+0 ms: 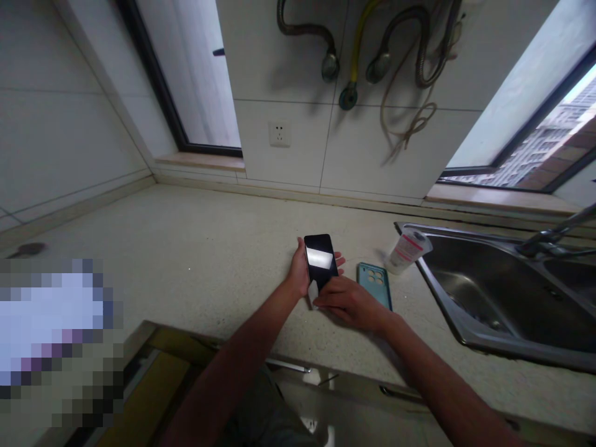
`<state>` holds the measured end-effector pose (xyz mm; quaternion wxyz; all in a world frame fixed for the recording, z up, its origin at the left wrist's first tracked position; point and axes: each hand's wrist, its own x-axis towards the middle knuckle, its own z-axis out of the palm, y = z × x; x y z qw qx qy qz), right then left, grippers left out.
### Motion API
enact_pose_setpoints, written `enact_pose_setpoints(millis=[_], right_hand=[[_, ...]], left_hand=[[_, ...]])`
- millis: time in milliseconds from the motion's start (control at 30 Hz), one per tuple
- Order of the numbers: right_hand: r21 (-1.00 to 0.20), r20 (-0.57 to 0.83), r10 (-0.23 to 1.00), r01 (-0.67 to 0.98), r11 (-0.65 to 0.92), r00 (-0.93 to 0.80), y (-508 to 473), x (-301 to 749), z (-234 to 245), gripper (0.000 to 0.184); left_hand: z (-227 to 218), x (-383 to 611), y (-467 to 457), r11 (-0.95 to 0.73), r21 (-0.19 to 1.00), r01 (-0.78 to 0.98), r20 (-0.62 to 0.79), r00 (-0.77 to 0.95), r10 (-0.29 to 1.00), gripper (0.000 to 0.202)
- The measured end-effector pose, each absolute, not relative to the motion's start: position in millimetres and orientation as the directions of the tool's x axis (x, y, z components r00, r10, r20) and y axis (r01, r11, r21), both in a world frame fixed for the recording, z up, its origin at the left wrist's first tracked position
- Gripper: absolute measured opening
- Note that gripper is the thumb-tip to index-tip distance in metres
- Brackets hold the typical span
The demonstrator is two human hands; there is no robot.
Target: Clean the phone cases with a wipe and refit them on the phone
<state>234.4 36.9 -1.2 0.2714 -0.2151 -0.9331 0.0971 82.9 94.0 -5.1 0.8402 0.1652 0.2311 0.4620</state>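
Observation:
A black smartphone (321,273), its glossy screen facing up with a bright reflection across it, rests in my left hand (299,270). The thumb lies along the phone's left edge, and the fingertips show past its right edge. My right hand (347,301) is closed on a small white wipe or tissue (313,294) at the phone's lower end. Just right of the phone, a teal phone case (374,282) with a camera cutout lies on the counter. Beyond the case, a clear plastic cup with red print (408,249) leans against the sink's edge.
A steel sink (447,310) with a faucet (544,239) is set into the speckled countertop (223,248) at the right. Hoses and a wall socket (279,134) are on the tiled wall behind. Windows flank that wall. Something pixelated (51,329) covers the lower left.

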Motion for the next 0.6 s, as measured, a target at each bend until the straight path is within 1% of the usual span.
enact_pose_setpoints(millis=[67,133,267,400,500,600], right_hand=[[-0.308,0.463,0.466,0.357,0.882,-0.754,38,238,1,0.024],[-0.280,0.493,0.507,0.423,0.862,-0.707,41,244,2,0.023],[-0.231,0.608,0.602,0.609,0.758,-0.518,50,255,1,0.022],[-0.260,0.661,0.662,0.720,0.644,-0.353,55,256,-4,0.023],[-0.267,0.694,0.671,0.771,0.577,-0.261,59,257,-8,0.026],[-0.249,0.746,0.632,0.792,0.557,-0.209,61,257,-9,0.030]], left_hand=[[-4,81,95,0.524,0.469,-0.711,-0.234,0.472,0.850,0.085],[-5,80,96,0.543,0.451,-0.709,-0.237,0.491,0.838,0.088],[-7,79,98,0.599,0.439,-0.670,-0.218,0.567,0.794,0.086],[-10,85,95,0.628,0.427,-0.651,-0.190,0.615,0.766,0.081],[-14,90,91,0.669,0.443,-0.597,-0.159,0.682,0.714,0.083],[-19,94,87,0.684,0.481,-0.548,-0.140,0.723,0.677,0.083]])
